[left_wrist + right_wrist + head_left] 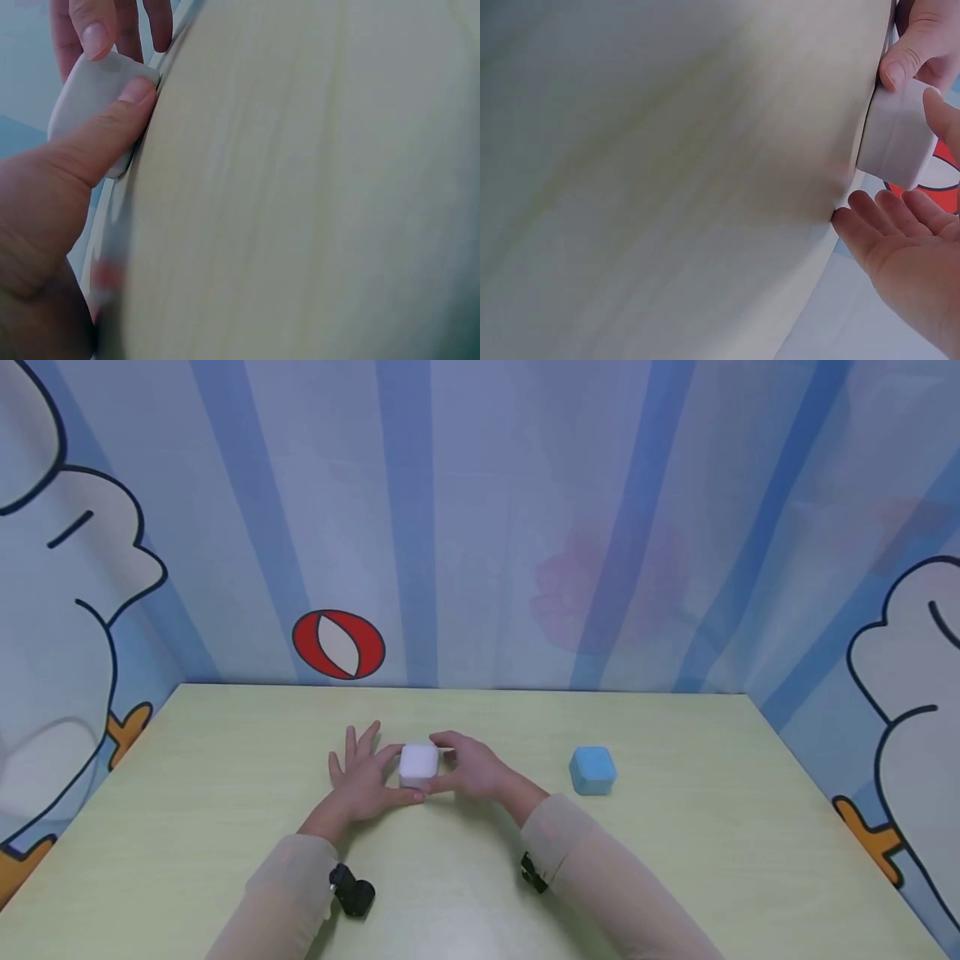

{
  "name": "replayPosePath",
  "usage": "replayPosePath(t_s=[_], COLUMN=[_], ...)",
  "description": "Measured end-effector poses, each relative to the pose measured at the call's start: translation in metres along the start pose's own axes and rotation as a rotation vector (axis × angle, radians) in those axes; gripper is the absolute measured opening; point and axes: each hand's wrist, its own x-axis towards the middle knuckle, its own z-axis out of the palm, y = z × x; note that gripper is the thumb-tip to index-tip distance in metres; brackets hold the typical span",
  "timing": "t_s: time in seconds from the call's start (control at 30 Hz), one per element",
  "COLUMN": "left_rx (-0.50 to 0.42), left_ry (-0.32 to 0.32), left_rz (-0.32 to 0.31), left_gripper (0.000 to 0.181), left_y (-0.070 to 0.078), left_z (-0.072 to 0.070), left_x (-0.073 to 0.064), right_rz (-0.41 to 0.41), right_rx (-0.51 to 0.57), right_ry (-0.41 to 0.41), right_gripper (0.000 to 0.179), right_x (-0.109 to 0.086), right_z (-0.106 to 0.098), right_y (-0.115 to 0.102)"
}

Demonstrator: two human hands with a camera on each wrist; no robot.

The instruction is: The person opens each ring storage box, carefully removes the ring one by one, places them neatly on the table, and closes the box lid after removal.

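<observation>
A white cube (418,765) with rounded edges sits on the pale table between the two hands. My left hand (365,783) grips it from the left, the thumb along its near side and the index finger at its far left corner; the other fingers spread away. On its right, my right hand (477,767) holds the cube between thumb and index finger. The left wrist view shows both thumbs against the near face of the cube (94,94). In the right wrist view the right hand's other fingers (874,225) are loosely bent beside the cube (896,135).
A light blue cube (593,771) stands on the table (675,860) to the right of both hands. Behind the table rises a blue striped backdrop (480,527) with cartoon drawings and a red-and-white ball print (339,644). Small black devices (352,891) sit at both wrists.
</observation>
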Motion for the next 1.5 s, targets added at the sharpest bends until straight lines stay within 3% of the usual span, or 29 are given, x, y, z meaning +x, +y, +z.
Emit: replayPosePath(t_s=[0.9,1.5], left_rx=[-0.053,-0.027], left_ry=[-0.002,0.009], left_rz=[-0.045,-0.068], left_gripper=[0.074,0.074], left_y=[-0.001,-0.001], left_z=[-0.001,0.003], left_x=[0.002,-0.001], right_rz=[0.025,0.017], right_rx=[-0.116,-0.167], right_ry=[-0.01,-0.024], right_gripper=[0.069,0.064], right_x=[0.008,0.009], right_z=[0.002,0.004], right_y=[-0.01,-0.01])
